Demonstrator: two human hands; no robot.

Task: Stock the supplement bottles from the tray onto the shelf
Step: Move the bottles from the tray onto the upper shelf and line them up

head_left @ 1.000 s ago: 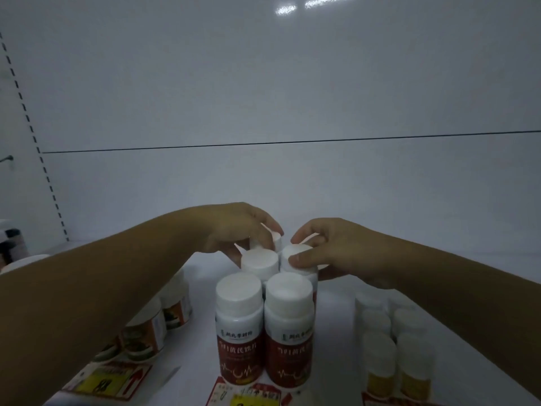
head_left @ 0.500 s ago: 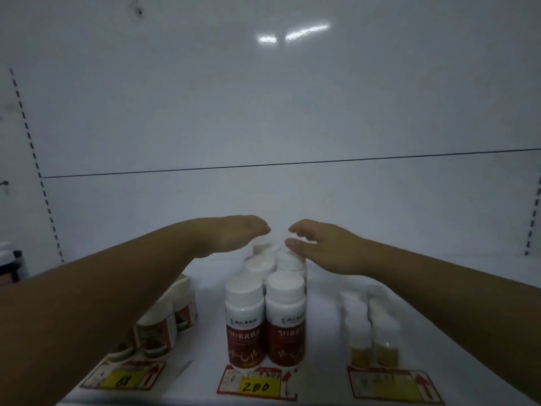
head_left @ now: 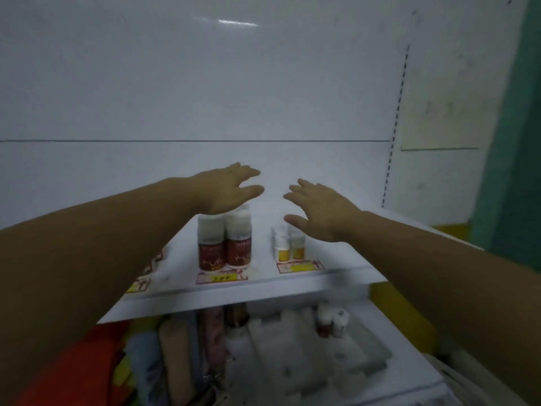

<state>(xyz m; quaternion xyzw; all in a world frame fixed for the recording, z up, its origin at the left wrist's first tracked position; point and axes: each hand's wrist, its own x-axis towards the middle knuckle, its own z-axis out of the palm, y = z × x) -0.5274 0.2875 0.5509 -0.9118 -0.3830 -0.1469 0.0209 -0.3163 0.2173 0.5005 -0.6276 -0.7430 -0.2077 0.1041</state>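
Note:
White-capped supplement bottles with dark red labels (head_left: 224, 243) stand in a tight group near the front of the white shelf (head_left: 263, 291), above a yellow price tag (head_left: 221, 278). My left hand (head_left: 227, 189) hovers open just above their caps, fingers spread, holding nothing. My right hand (head_left: 319, 209) is open too, raised to the right above a cluster of small yellow-labelled bottles (head_left: 288, 243). On the level below, a pale tray (head_left: 307, 361) holds two more bottles (head_left: 332, 319) at its far right.
Another price tag (head_left: 298, 266) lies in front of the small bottles, and more tags (head_left: 140, 284) show at the left beside my forearm. Folded coloured cloths (head_left: 164, 356) lie left of the tray. A green wall (head_left: 509, 171) bounds the right side.
Both hands let go of the rear red-labelled bottles, opened and lifted back toward me. The view pulled back and tilted down, bringing the shelf edge and the tray below into sight.

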